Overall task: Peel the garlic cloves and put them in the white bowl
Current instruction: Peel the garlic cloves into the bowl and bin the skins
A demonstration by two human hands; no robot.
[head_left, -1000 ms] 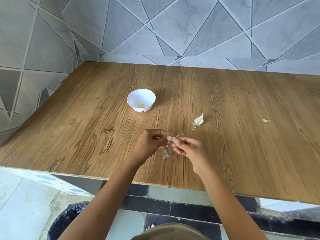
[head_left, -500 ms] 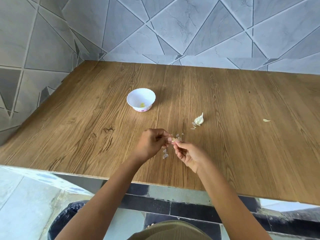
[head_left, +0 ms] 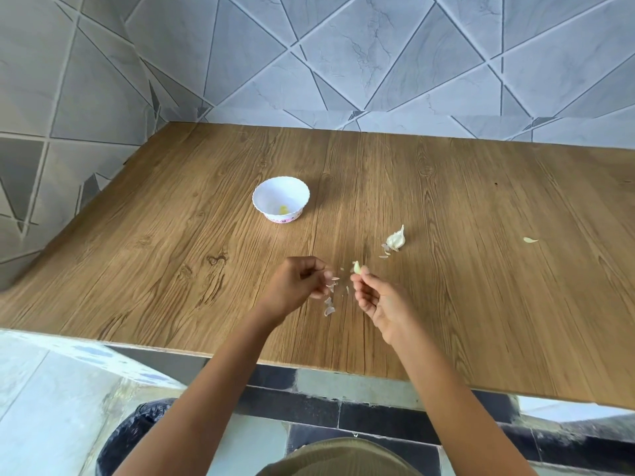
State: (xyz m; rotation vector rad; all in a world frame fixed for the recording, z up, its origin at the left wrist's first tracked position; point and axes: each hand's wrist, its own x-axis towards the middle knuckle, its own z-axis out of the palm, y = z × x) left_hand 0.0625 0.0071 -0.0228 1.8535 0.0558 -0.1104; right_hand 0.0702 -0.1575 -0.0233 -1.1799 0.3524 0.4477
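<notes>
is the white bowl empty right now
No, the white bowl holds one small yellowish peeled clove lying at its bottom.

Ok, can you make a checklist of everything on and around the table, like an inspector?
Surface: wooden table, wood grain, no spills seen.
Job's things: white bowl holds one yellowish peeled clove; garlic piece lies right of the bowl, nearer the person; garlic clove is in the right hand.
Clutter: skin flakes between and under the hands; one scrap far right.
Hands: left hand fingers curled, apart from the clove; right hand pinches the clove.
Cables: nothing seen.
Surroundings: grey tiled wall behind; black bin below the table edge.
</notes>
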